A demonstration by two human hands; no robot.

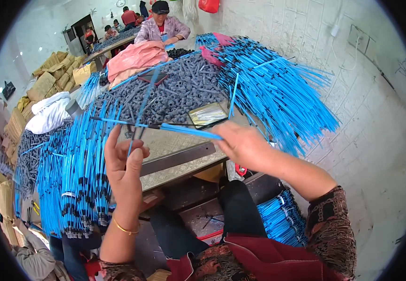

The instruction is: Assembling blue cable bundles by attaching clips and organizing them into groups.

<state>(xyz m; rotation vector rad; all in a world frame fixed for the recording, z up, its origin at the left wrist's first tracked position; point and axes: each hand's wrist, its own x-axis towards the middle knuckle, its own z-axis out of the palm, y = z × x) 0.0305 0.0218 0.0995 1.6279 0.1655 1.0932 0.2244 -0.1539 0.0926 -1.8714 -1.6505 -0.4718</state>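
Left of the grey heap (184,86) lie blue bundles (77,157). On its near side, the left hand (125,161) curls by a blurred upright rod (147,98), grip unclear; a near-level blue rod (189,131), best kept steady, sits pinched in the right hand (243,144).

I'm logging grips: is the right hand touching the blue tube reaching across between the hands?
Touching: the head view shows the right hand pinching one end of the blue tube.

White walls (278,18), round clock (121,3), probably a doorway (82,29)
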